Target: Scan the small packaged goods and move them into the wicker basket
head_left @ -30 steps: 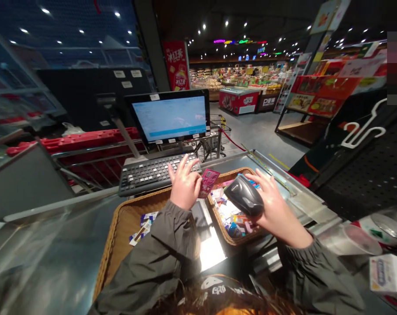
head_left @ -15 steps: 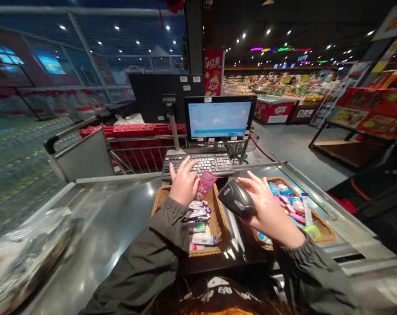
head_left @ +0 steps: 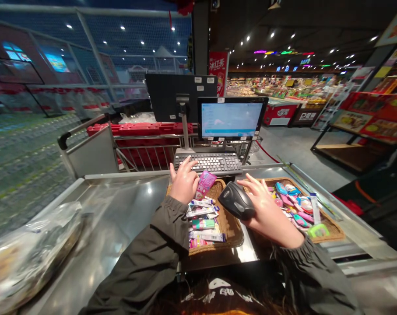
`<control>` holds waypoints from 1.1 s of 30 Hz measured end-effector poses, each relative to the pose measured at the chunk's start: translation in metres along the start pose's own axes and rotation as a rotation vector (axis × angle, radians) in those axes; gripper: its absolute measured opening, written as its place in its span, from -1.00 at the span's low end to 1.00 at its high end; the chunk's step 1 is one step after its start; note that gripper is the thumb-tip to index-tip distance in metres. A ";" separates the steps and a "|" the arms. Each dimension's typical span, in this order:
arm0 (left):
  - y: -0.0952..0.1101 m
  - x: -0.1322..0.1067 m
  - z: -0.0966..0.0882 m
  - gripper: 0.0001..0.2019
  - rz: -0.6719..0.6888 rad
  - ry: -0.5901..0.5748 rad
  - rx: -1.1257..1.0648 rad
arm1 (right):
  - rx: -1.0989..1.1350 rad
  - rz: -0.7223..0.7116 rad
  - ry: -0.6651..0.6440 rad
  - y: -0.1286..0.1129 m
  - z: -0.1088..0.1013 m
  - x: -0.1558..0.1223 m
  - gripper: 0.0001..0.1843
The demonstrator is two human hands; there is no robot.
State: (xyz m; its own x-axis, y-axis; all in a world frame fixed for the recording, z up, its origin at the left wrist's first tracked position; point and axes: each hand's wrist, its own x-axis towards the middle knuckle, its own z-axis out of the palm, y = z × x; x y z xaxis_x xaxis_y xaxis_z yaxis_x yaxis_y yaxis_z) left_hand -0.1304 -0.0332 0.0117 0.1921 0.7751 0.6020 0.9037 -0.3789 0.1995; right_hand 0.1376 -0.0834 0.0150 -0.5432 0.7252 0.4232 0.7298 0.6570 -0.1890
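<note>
My left hand point(head_left: 184, 183) is closed on a small pink packet point(head_left: 205, 184), which sticks out to the right of the fingers above the left wicker basket point(head_left: 234, 232). My right hand point(head_left: 267, 210) grips a black handheld barcode scanner point(head_left: 237, 201), its head pointing left toward the packet. Small wrapped sweets and tubes point(head_left: 203, 224) lie in the left basket. Under and beside my right forearm is a second wicker basket point(head_left: 332, 231) holding colourful packaged items point(head_left: 296, 203). A black keyboard point(head_left: 218, 162) lies just beyond my left fingers.
A lit monitor point(head_left: 233, 119) stands behind the keyboard, with a second screen's dark back point(head_left: 172, 98) to its left. On the metal counter point(head_left: 119, 199) at left lies a clear plastic bag point(head_left: 37, 245). Metal railings point(head_left: 145, 155) and a display shelf point(head_left: 365, 113) stand beyond.
The view has shifted, so the counter, baskets and screens appear slightly further right. The packet has tilted a little in my left hand and catches more light; both hands keep their holds.
</note>
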 end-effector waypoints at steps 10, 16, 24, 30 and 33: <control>-0.012 -0.007 -0.006 -0.83 0.012 -0.010 0.018 | 0.019 0.020 0.006 -0.017 0.003 0.001 -0.60; -0.015 -0.010 0.002 -0.83 0.031 -0.083 -0.004 | -0.011 0.055 -0.005 -0.014 0.003 0.000 -0.50; -0.017 -0.033 0.042 -0.81 0.080 -0.391 -0.107 | -0.013 0.125 -0.009 -0.010 -0.001 -0.007 -0.49; -0.021 -0.063 0.082 -0.84 0.145 -0.611 -0.145 | 0.028 0.152 -0.060 -0.004 0.008 -0.017 -0.51; -0.020 -0.075 0.102 -0.82 0.198 -0.653 -0.135 | 0.035 0.170 -0.080 -0.002 0.012 -0.022 -0.52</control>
State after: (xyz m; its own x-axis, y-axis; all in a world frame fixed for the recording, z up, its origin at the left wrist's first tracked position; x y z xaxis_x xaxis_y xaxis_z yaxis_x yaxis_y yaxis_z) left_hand -0.1240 -0.0319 -0.1166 0.5773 0.8145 0.0571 0.7808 -0.5711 0.2535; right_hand 0.1431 -0.0979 -0.0042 -0.4455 0.8396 0.3108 0.8000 0.5291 -0.2828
